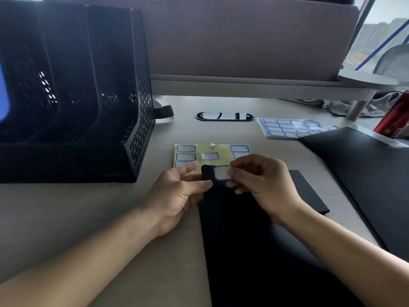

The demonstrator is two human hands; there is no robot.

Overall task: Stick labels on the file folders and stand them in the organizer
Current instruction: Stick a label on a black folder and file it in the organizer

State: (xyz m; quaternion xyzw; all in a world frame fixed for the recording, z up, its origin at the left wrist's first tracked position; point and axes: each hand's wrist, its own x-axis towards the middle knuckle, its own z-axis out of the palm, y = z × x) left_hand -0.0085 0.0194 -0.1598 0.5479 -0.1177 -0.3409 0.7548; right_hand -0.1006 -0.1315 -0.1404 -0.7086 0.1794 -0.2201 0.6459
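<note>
**Label going onto the folder corner**

The label [222,173], white with a blue border, lies on the top corner of the black folder [243,240], which lies flat on the desk [88,218]. The right hand [263,185] pinches the label's right edge with curled fingers. The left hand [177,196] pinches the folder's left edge, its forefinger straight. I judge the sticking step is in hand; next the label needs to be pressed smooth.

Just behind the folder lies the yellow label sheet [199,151], and more sheets [285,127] lie further behind to the right. Other folders [365,173] are at its right. The organizer [77,107] stands to its left and behind, and nothing blocks the way to it.
</note>
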